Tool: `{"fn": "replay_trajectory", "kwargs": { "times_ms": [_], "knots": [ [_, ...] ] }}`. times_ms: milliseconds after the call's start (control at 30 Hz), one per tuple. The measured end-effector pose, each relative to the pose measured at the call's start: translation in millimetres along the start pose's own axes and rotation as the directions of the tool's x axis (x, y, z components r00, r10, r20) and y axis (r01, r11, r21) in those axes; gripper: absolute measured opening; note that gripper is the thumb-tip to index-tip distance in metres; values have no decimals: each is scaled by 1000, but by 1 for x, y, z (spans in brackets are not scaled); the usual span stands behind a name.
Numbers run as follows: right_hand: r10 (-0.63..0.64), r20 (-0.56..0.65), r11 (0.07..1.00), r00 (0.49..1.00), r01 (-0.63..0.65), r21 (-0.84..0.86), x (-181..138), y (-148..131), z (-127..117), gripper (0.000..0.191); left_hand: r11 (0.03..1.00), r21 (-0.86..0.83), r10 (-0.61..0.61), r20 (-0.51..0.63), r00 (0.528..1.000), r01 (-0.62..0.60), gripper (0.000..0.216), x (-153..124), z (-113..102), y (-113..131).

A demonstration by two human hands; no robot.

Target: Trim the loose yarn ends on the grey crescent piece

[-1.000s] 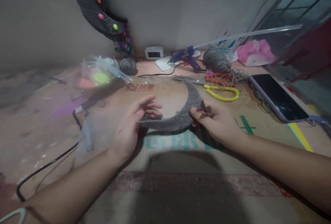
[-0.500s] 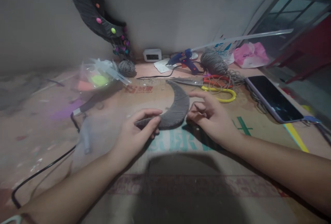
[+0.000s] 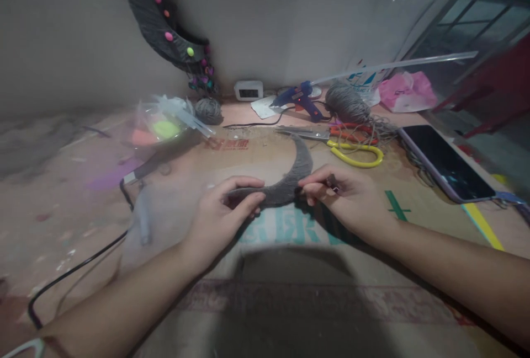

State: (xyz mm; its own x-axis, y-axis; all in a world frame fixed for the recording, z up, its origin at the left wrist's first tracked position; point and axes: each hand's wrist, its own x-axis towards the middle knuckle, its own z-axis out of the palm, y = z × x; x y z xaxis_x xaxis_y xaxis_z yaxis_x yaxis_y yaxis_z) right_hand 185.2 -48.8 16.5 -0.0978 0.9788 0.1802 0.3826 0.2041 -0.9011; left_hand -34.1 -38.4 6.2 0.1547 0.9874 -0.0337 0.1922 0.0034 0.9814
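The gray crescent (image 3: 289,186) is curving between my hands above the cardboard (image 3: 430,236): my left hand (image 3: 215,214) is pinching its left end, thumb toward me; my right hand (image 3: 350,198), fingers curling, is meeting its right edge, whether gripping I cannot tell.

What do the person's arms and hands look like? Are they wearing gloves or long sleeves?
No gloves show on the left hand or right hand, and no sleeves on the left forearm or right forearm. A white curved thing shows by the left forearm, too cut off to tell if it's worn.
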Motion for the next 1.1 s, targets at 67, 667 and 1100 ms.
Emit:
{"fn": "replay_trajectory", "kwargs": {
  "times_ms": [67,667,1100],
  "knots": [
    [-15,-8,1000,1000,15,-12,1,0,-2,25,1000,-11,22,-21,1000,-22,16,-1,0,2],
    [-31,-7,993,1000,31,113,1,4,-4,18,984,-173,32,-14,999,-34,11,2,-2,6],
    [-22,-4,986,1000,23,164,4,6,-1,25,969,-224,118,30,993,-108,18,0,-5,0]
  ]
}}
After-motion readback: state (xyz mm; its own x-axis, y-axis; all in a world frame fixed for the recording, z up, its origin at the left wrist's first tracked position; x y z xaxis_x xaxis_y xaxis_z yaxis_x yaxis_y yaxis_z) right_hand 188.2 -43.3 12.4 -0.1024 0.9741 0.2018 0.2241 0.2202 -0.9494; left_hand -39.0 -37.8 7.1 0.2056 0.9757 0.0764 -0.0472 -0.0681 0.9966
